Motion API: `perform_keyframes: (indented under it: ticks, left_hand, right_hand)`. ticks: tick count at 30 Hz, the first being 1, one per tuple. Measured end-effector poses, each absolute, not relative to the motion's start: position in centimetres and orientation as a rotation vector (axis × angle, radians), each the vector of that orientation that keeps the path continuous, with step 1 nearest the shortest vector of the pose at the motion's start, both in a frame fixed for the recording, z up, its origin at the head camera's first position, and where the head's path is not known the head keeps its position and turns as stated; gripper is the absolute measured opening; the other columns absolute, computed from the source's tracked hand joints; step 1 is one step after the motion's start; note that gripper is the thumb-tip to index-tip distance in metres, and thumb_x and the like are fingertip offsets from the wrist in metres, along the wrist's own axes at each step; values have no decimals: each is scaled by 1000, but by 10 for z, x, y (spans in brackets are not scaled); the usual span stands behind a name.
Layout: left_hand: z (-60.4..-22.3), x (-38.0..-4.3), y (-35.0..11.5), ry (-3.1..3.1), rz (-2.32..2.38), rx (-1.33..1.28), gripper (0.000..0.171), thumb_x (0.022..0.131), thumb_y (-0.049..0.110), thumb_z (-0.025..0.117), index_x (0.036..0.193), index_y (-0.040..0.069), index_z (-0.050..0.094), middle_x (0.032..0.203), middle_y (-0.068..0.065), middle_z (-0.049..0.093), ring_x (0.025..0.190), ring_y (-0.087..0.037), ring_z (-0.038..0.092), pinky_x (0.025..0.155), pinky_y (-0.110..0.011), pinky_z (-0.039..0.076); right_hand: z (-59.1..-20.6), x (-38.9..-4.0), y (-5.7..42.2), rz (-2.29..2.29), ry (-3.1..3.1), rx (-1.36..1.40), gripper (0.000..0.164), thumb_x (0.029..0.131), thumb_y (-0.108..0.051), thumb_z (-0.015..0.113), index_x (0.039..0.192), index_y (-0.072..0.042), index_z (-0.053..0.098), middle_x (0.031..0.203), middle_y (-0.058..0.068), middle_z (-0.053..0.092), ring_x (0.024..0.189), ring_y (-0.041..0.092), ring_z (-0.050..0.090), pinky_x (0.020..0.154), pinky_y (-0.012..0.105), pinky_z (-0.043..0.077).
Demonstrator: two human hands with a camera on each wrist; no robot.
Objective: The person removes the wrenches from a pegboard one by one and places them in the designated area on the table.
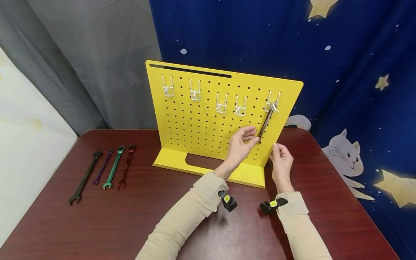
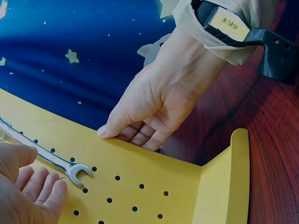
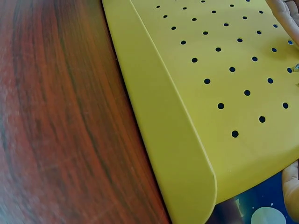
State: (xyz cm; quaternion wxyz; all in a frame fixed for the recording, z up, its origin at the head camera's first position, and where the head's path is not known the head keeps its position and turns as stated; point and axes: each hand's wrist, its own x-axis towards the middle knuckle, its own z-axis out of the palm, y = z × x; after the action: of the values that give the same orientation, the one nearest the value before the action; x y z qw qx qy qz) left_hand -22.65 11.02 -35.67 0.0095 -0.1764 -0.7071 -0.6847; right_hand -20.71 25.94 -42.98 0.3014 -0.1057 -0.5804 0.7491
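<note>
A silver combination wrench (image 1: 265, 122) hangs on the rightmost white hook (image 1: 272, 103) of a yellow pegboard (image 1: 201, 126). My left hand (image 1: 241, 146) is beside the wrench's lower part, fingers loosely extended. In the left wrist view, the left hand's thumb and fingers (image 2: 46, 186) lie near the wrench's shaft and open-ended jaw without curling round it; whether they touch it, I cannot tell. At the pegboard's right edge, my right hand (image 1: 282, 162) pinches the board, with the thumb at the front and the fingers partly hidden behind it.
Several wrenches lie side by side on the left of the table (image 1: 130, 227): black (image 1: 85, 178), purple (image 1: 103, 168), green (image 1: 113, 168) and red (image 1: 126, 168). Several more white hooks (image 1: 221, 104) are on the board. Grey and blue curtains (image 1: 351, 83) hang behind.
</note>
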Motion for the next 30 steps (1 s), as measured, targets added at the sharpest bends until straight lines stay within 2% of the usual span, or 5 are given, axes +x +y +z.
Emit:
perform_keyframes:
  ticks: [4,13,30]
  left_hand:
    - [-357,-228,113,-2205,-2120,-558,35,87,8,67,121,6,60,115,-9,66,103,-18,63,83,-19,50]
    - [-357,-227,120,-2206,-2145,-575,35,86,6,68,120,6,61,112,-10,67,102,-20,64,82,-19,51]
    - [-356,-227,131,-2255,-2090,-584,31,85,8,68,115,6,63,111,-9,64,101,-18,62,84,-18,49]
  right_hand:
    - [-430,-207,259,1994,-1542,-272,9,91,-17,60,85,-13,65,80,-5,66,74,8,59,66,19,51]
    - [-431,-208,259,2009,-1513,-283,9,90,-15,61,84,-12,65,76,-5,65,69,7,57,65,20,50]
    - [-430,-208,259,2016,-1500,-268,10,91,-14,60,83,-14,66,76,-5,65,70,8,58,66,21,51]
